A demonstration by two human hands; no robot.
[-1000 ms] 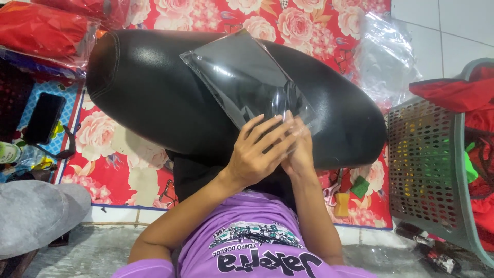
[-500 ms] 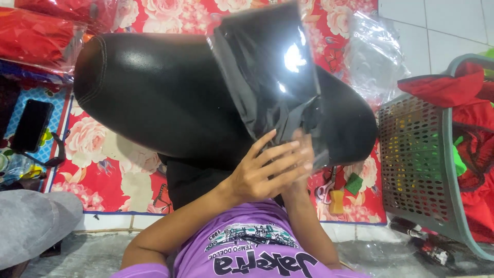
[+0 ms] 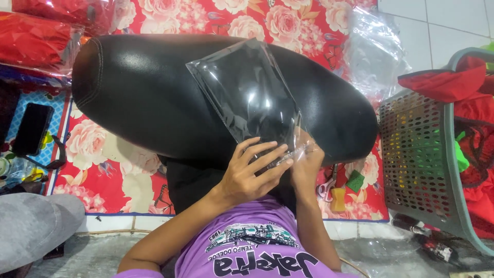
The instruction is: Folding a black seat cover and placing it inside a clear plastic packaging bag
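Observation:
A clear plastic bag [image 3: 252, 98] with a flat black item inside lies on a large black padded seat [image 3: 139, 92]. The seat rests on a red floral mat. My left hand [image 3: 252, 172] presses its spread fingers over the bag's near edge. Beside it, my right hand [image 3: 309, 164] pinches the same edge at the bag's lower right corner. Both hands grip the bag's open end. My purple printed shirt [image 3: 257, 247] fills the bottom of the view.
A grey perforated basket [image 3: 422, 154] holding red cloth stands at the right. Loose clear bags [image 3: 375, 51] lie at the top right. Scissors [image 3: 325, 189] and a yellow block [image 3: 338, 200] sit near the seat's right end. A black phone [image 3: 32, 128] is at the left, red packed items [image 3: 36, 41] at the top left.
The bag stood raised and tilted up half a second ago; it now lies back down on the seat. Both hands stay on its near edge.

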